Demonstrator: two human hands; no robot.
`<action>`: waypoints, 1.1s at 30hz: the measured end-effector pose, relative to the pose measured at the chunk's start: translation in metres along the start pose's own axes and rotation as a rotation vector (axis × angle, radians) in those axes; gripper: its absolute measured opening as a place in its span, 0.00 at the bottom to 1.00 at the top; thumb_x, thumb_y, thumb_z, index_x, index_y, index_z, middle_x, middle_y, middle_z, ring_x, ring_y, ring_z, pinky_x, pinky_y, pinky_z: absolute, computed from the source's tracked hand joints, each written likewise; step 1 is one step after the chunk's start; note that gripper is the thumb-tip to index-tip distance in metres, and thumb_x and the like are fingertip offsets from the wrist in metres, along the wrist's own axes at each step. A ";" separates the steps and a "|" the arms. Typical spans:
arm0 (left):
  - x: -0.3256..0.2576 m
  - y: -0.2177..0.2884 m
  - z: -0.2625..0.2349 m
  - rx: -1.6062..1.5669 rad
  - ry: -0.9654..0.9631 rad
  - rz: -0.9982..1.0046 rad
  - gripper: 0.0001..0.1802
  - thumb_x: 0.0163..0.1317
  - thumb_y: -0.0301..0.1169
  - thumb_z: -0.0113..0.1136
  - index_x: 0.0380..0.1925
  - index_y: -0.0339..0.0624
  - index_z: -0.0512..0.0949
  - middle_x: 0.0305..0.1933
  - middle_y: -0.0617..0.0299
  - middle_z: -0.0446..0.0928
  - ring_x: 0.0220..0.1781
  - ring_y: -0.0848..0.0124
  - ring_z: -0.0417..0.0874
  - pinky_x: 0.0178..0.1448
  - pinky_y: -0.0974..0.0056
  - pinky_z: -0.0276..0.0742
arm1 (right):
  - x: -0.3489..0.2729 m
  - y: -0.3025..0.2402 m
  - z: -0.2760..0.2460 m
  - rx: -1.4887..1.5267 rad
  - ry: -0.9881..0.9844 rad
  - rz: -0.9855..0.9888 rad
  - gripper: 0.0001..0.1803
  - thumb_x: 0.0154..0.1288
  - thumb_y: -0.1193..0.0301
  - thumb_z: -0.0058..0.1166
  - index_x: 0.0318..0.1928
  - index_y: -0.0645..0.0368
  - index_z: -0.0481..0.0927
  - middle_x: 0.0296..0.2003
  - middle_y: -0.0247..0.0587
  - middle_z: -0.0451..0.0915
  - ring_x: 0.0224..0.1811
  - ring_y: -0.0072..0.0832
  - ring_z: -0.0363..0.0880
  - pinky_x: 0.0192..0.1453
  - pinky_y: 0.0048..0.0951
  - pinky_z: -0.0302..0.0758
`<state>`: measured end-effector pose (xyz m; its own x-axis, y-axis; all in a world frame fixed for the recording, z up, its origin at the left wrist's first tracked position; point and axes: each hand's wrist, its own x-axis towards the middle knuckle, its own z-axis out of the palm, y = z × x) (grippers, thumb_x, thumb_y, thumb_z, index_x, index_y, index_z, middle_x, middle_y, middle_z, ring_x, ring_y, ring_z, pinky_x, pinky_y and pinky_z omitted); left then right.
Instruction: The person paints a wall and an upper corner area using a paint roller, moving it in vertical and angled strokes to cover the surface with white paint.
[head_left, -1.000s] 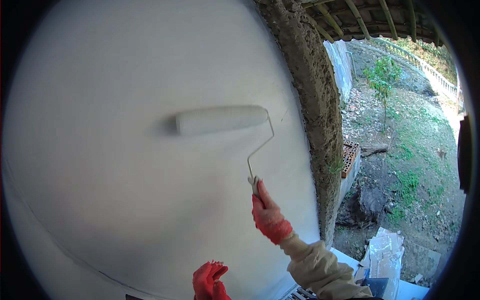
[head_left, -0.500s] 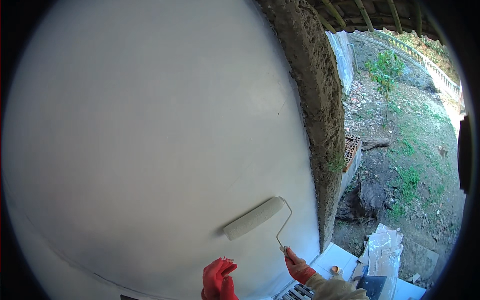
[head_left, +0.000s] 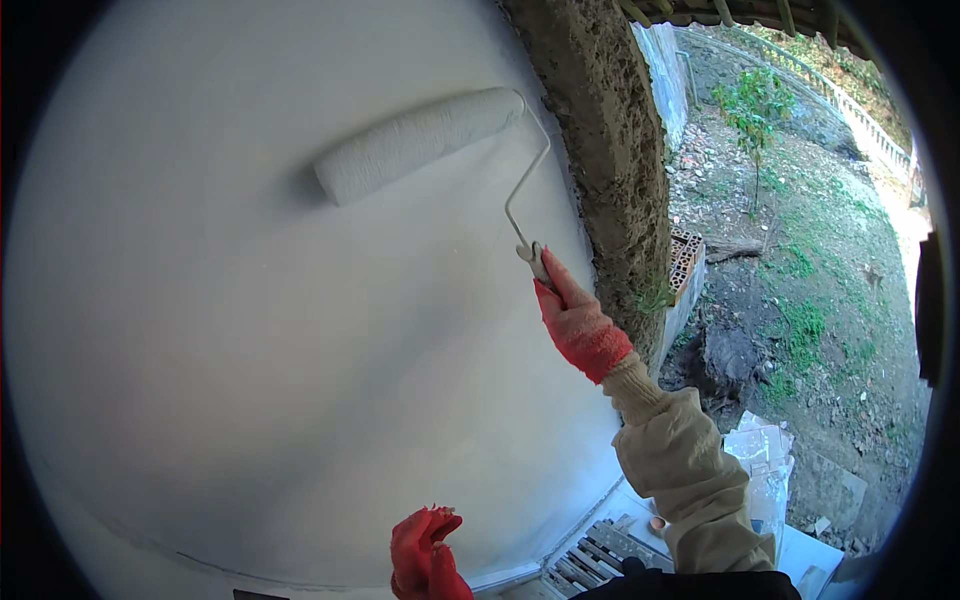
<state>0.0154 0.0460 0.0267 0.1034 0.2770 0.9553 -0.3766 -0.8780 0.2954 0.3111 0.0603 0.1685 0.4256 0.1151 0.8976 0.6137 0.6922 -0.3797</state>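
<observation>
My right hand (head_left: 577, 324), in a red glove with a beige sleeve below it, grips the handle of a paint roller (head_left: 420, 143). The roller's white sleeve lies tilted against the white wall (head_left: 250, 350), high up and close to the wall's right edge. A bent metal rod joins the sleeve to the handle. My left hand (head_left: 425, 555), also in a red glove, hangs low near the bottom edge with loosely curled fingers, holding nothing and apart from the wall.
A rough unpainted concrete edge (head_left: 600, 150) ends the wall on the right. Beyond it the ground drops to dirt and grass with a small tree (head_left: 755, 105), red hollow bricks (head_left: 685, 255) and a white bag (head_left: 765, 460). A paint tray grid (head_left: 590, 560) lies below.
The roller went down the wall to near the bottom and has now come back up high, nearer the wall's right edge. My left hand stayed low.
</observation>
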 end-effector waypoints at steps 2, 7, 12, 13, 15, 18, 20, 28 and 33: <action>-0.002 0.000 -0.002 0.005 0.014 0.029 0.18 0.69 0.27 0.47 0.56 0.30 0.66 0.55 0.49 0.72 0.53 0.61 0.77 0.55 0.56 0.76 | -0.039 0.046 -0.009 -0.168 0.028 -0.180 0.25 0.66 0.73 0.52 0.63 0.54 0.66 0.44 0.51 0.80 0.44 0.31 0.82 0.46 0.25 0.74; -0.008 0.006 -0.007 0.038 0.060 -0.003 0.18 0.69 0.29 0.48 0.55 0.31 0.67 0.54 0.49 0.72 0.52 0.61 0.78 0.55 0.56 0.77 | -0.199 0.157 -0.056 -0.387 -0.180 0.272 0.24 0.65 0.71 0.53 0.62 0.51 0.68 0.41 0.53 0.81 0.42 0.41 0.83 0.43 0.31 0.78; -0.015 0.003 -0.007 -0.009 0.046 -0.090 0.17 0.69 0.29 0.49 0.54 0.31 0.68 0.54 0.50 0.72 0.51 0.62 0.78 0.55 0.56 0.77 | -0.257 0.185 -0.061 -0.289 -0.187 0.218 0.23 0.66 0.69 0.54 0.61 0.51 0.70 0.41 0.50 0.82 0.43 0.37 0.83 0.46 0.29 0.76; -0.015 -0.005 -0.008 -0.012 0.045 -0.090 0.17 0.69 0.29 0.49 0.54 0.31 0.68 0.54 0.50 0.72 0.51 0.62 0.78 0.55 0.56 0.77 | -0.253 0.186 -0.061 -0.292 -0.184 0.217 0.23 0.66 0.69 0.54 0.61 0.51 0.70 0.41 0.50 0.82 0.43 0.37 0.83 0.46 0.29 0.76; -0.014 -0.023 -0.011 -0.156 0.075 0.061 0.17 0.69 0.28 0.48 0.54 0.31 0.68 0.54 0.50 0.72 0.51 0.62 0.78 0.55 0.56 0.77 | -0.211 0.147 -0.045 -0.221 -0.152 0.098 0.24 0.66 0.71 0.54 0.62 0.53 0.69 0.40 0.49 0.82 0.42 0.34 0.82 0.46 0.28 0.76; -0.005 0.003 -0.002 -0.010 0.041 -0.008 0.16 0.69 0.28 0.47 0.54 0.31 0.68 0.54 0.49 0.72 0.51 0.62 0.78 0.55 0.55 0.77 | -0.137 0.075 -0.024 -0.189 -0.094 -0.022 0.23 0.65 0.74 0.53 0.61 0.54 0.69 0.37 0.48 0.81 0.37 0.31 0.82 0.42 0.26 0.75; -0.004 0.002 -0.002 -0.009 0.036 0.004 0.16 0.70 0.27 0.46 0.54 0.31 0.68 0.54 0.49 0.72 0.51 0.61 0.78 0.55 0.55 0.77 | -0.090 0.040 -0.015 -0.168 -0.042 -0.126 0.23 0.65 0.75 0.53 0.60 0.55 0.69 0.34 0.48 0.80 0.33 0.29 0.81 0.38 0.25 0.75; -0.026 0.000 0.000 0.029 -0.002 -0.072 0.15 0.70 0.28 0.45 0.53 0.31 0.69 0.50 0.49 0.73 0.49 0.63 0.78 0.54 0.58 0.78 | -0.162 0.129 -0.039 -0.276 -0.064 -0.081 0.21 0.66 0.68 0.53 0.59 0.52 0.69 0.28 0.57 0.78 0.30 0.50 0.81 0.30 0.40 0.75; -0.076 0.012 -0.008 -0.005 -0.029 -0.397 0.13 0.70 0.27 0.47 0.51 0.34 0.72 0.46 0.54 0.76 0.45 0.67 0.79 0.52 0.62 0.77 | -0.376 0.140 -0.105 -0.477 -0.283 0.502 0.20 0.65 0.66 0.54 0.56 0.52 0.72 0.30 0.54 0.80 0.33 0.47 0.81 0.36 0.39 0.76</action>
<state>-0.0042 0.0179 -0.0425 0.2682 0.5833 0.7667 -0.3069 -0.7027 0.6419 0.3073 0.0388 -0.2453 0.5831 0.5593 0.5893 0.6396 0.1313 -0.7574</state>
